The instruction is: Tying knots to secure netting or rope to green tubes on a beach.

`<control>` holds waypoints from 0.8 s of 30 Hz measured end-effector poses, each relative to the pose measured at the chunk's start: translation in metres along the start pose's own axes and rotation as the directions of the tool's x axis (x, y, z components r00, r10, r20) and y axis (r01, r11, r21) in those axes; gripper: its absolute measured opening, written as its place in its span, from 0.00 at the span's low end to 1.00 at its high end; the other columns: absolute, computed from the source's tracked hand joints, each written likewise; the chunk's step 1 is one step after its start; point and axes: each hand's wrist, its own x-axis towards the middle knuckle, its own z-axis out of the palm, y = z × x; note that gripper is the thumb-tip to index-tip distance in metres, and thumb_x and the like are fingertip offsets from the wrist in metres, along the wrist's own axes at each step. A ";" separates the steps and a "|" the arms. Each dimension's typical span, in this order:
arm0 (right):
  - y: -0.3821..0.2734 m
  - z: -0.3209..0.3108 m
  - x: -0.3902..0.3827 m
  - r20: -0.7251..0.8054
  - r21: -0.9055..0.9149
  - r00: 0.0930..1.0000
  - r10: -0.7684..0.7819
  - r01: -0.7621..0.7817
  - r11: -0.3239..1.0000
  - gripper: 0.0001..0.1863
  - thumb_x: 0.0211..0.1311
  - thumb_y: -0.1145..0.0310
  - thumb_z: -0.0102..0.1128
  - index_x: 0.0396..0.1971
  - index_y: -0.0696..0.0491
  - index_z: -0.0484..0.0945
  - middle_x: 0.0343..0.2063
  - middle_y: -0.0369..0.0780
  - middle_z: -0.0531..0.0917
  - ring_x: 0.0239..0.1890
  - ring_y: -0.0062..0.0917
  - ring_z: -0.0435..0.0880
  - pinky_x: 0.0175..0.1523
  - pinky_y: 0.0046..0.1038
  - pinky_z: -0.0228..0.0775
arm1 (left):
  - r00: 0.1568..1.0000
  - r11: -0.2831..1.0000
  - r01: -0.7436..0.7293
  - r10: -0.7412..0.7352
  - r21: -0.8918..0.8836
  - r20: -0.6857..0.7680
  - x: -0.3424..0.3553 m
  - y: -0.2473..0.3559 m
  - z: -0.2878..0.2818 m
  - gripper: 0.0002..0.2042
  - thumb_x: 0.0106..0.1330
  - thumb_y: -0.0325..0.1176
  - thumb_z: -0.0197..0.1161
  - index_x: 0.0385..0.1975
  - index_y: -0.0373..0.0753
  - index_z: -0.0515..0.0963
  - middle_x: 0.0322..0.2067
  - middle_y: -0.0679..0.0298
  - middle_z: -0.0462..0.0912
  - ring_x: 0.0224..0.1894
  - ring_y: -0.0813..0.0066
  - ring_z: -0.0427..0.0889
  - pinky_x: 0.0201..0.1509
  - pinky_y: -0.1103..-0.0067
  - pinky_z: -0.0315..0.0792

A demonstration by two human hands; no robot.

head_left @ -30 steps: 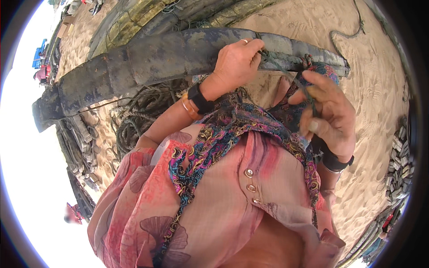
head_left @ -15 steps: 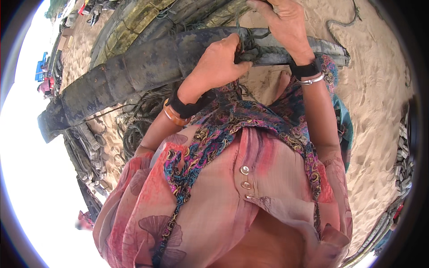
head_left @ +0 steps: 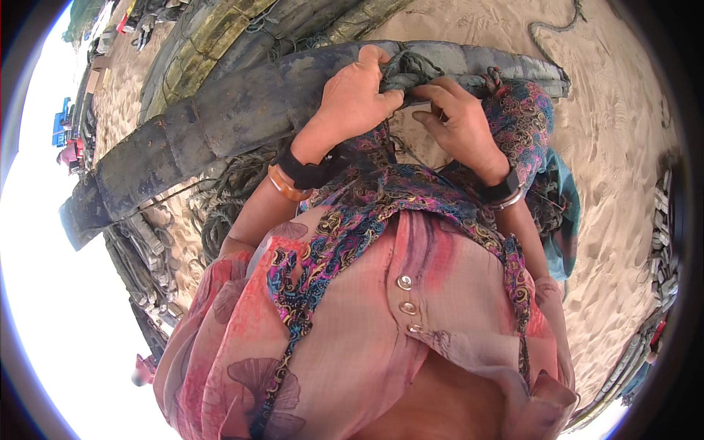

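At the rope (head_left: 412, 64), curled fingers (head_left: 438, 93)

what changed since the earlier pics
The bare right hand swung from the right up beyond the long grey segmented tube, then down to the dark green cord. That cord, earlier stretched between the hands, now bunches in loops. The bare left hand stays at it; the tube stays put.

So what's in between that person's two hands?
In the head view, loops of dark green rope show between the left hand and the right hand, overlapping the long dark strip.
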 end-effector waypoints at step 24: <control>-0.003 -0.012 0.006 -0.021 0.159 0.998 -0.051 0.054 0.986 0.12 0.52 0.69 0.62 0.37 0.57 0.80 0.23 0.43 0.80 0.24 0.32 0.79 0.33 0.25 0.69 | 0.906 0.945 -0.321 0.324 0.057 -0.271 0.030 -0.020 -0.036 0.22 0.51 0.24 0.64 0.49 0.41 0.75 0.39 0.65 0.83 0.36 0.77 0.80 0.39 0.79 0.75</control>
